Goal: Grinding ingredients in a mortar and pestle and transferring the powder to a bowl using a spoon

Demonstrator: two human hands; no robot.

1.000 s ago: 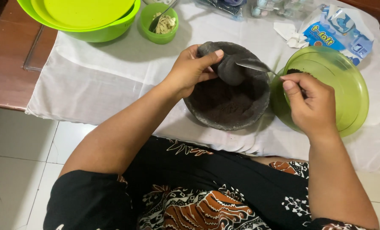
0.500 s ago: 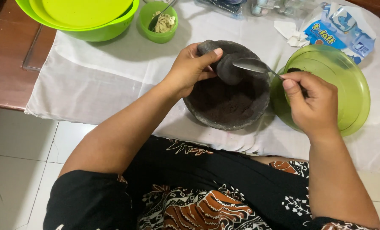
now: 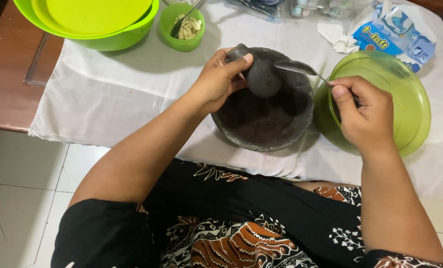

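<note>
Stone mortar, dark and round, is sitting on a white cloth near the front edge of the desk. Left hand is gripping a stone pestle, fingers wrapped around its upper end, its rounded head hanging over the far side of the bowl. Right hand is pinching the handle of a metal spoon, whose bowl is lying just beside the pestle head; whether they are touching is unclear. A green plate is sitting just right of the mortar, partly behind that hand. Open cloth is lying to the left. At the far edge, a large green bowl is getting cut off by the frame, and a small green cup is holding pale bits too small to identify.
</note>
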